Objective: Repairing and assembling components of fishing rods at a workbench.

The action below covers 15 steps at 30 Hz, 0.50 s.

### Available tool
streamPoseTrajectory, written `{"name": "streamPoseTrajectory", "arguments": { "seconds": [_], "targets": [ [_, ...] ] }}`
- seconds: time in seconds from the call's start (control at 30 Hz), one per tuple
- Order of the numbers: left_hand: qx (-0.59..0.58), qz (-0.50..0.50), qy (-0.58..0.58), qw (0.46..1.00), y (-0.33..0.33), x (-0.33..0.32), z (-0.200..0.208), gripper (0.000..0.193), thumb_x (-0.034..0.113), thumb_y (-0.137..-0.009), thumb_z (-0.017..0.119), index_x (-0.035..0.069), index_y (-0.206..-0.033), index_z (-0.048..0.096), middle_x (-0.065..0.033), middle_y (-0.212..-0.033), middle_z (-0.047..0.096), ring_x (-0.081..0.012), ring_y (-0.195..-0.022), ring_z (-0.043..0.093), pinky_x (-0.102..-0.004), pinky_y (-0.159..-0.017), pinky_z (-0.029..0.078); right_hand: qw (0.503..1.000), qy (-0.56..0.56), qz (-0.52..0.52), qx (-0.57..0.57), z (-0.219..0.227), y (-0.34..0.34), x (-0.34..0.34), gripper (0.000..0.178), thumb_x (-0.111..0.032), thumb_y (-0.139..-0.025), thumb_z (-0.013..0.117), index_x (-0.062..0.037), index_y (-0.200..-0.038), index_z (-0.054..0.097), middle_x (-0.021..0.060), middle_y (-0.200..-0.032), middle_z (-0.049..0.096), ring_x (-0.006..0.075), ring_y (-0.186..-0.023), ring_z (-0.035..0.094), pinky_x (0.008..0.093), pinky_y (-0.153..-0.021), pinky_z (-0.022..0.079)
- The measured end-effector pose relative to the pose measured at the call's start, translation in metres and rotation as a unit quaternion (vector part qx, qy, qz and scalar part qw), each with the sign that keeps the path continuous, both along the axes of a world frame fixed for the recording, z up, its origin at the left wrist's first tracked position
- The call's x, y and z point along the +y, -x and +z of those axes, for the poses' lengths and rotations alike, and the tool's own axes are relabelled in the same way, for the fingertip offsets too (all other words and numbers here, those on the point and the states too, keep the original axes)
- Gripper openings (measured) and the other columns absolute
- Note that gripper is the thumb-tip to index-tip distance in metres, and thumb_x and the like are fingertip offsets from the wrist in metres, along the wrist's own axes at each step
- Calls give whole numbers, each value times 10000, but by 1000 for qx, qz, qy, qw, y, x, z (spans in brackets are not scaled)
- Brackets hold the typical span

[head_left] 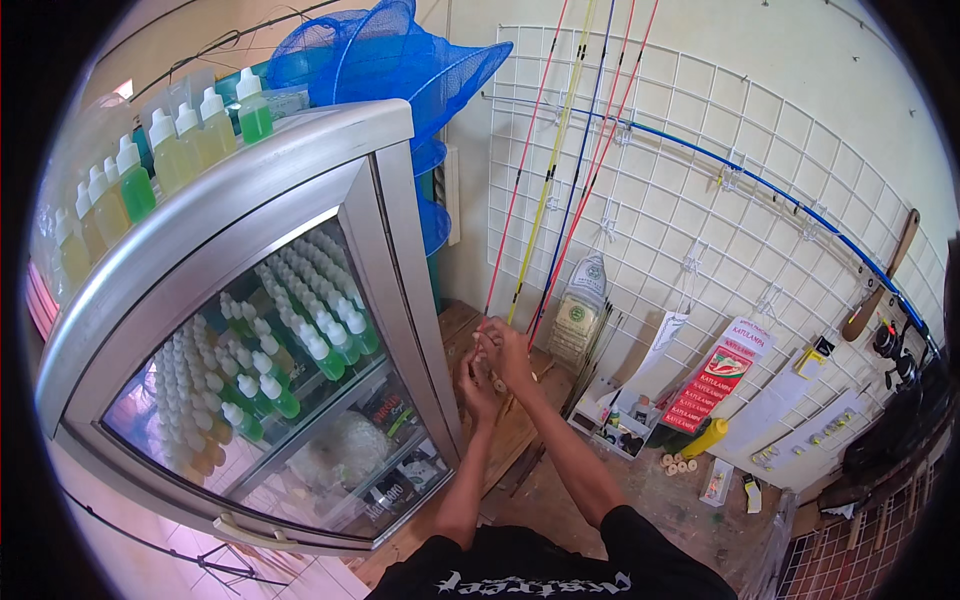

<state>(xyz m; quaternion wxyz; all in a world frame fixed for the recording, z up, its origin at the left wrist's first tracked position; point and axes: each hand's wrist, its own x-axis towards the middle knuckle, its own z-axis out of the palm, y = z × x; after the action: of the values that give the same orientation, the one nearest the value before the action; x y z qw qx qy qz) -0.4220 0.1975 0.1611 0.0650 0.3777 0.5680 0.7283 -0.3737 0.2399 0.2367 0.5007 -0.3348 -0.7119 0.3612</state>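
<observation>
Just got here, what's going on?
A person has their left hand and right hand close together at the lower end of a thin red rod; their exact grip is unclear. A yellow rod runs alongside, before a white wire grid. At left, a metal-framed cabinet contains white-capped bottles.

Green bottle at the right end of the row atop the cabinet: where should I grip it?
Probably grip the green bottle by its body, below the white cap, coming from the front: it stands upright, the body is broader than the tapering cap, and a yellowish bottle crowds its left.
</observation>
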Motion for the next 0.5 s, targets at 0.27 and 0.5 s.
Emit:
{"name": "streamPoseTrajectory", "arguments": {
  "seconds": [0.27,0.5],
  "targets": [
    [-6,-1,10,1000,7,9,-3,202,123,-962,499,-18,-1060,606,-132,-980,646,-234,-902,634,-329,-743,501,999,38,26,1,0,7,13,127,-67,-855,670,4,-933,599,113,-684,664,117,-629,657,269,-518,524],
    [-1,3,9,1000,1,12,3,154,108,-943,544,-15,-1006,611,-121,-890,639,-184,-755,602,-321,-669,477,1000,-6,3,12,-13,-4,19,201,-62,-874,647,14,-1054,600,114,-711,673,114,-640,657,262,-572,532]
  ]
}}
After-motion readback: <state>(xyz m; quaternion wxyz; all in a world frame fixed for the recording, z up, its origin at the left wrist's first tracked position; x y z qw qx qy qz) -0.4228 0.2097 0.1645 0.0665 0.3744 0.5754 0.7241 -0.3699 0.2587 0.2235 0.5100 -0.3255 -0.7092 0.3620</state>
